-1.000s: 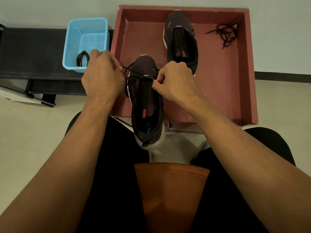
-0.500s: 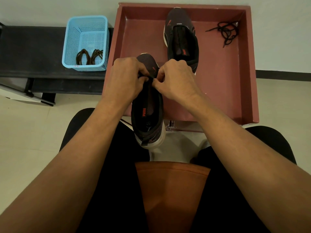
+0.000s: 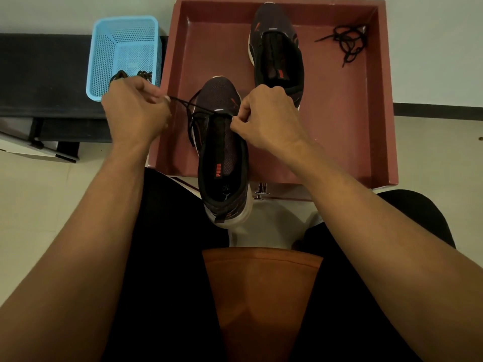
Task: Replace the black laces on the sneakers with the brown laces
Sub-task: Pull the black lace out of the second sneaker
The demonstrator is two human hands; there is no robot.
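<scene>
— Fingers (image 3: 154,95) of the left hand (image 3: 136,113) are curled tight. They pinch the end of the black lace (image 3: 183,101) and hold it out to the left of the near sneaker (image 3: 222,152).

— And the right hand (image 3: 266,118)?

— Its fingertips (image 3: 236,124) are pinched on the right edge of that sneaker's throat, just where the lace meets it. From where I stand I can't tell whether the lace is caught in the pinch too.

— Where does the sneaker sit?

— Heel toward the person, between the knees, with the toe out over the near wall of the red tray (image 3: 386,100). The lace runs taut from the left hand to the front eyelets. A slack loop of it hangs down the sneaker's left side.

— The other one?

— The second sneaker (image 3: 277,56) lies farther back in the tray, toe pointing away, unlaced. A loose black lace (image 3: 345,43) is bunched in the tray's far right corner, well apart from both sneakers.

— And the brown laces?

— The brown laces (image 3: 130,74) lie in the blue basket (image 3: 125,43) on the dark bench (image 3: 39,74) to the left, partly hidden behind the left hand.
</scene>
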